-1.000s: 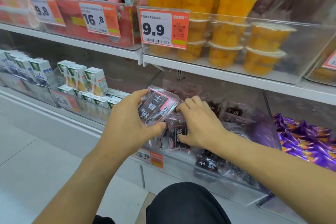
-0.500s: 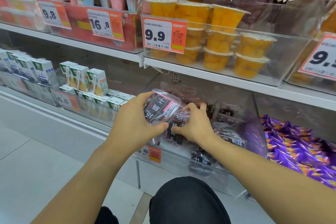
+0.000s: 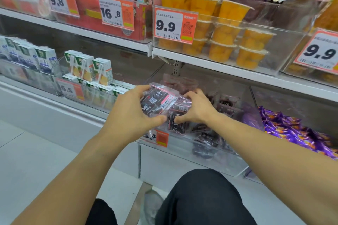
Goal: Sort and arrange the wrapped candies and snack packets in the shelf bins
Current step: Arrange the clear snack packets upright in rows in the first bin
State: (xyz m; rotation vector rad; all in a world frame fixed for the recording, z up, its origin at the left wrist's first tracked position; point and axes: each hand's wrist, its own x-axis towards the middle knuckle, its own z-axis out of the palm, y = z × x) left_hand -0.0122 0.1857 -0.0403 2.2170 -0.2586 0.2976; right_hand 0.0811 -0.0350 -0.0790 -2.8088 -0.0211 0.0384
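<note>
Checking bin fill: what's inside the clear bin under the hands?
The clear bin holds dark snack packets; left hand grips one packet, right hand grips another. The hands cover whatever lies directly beneath them.

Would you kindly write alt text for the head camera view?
A left hand grips a dark snack packet while the right hand holds another packet in a clear shelf bin, below stacked yellow fruit cups.
</note>
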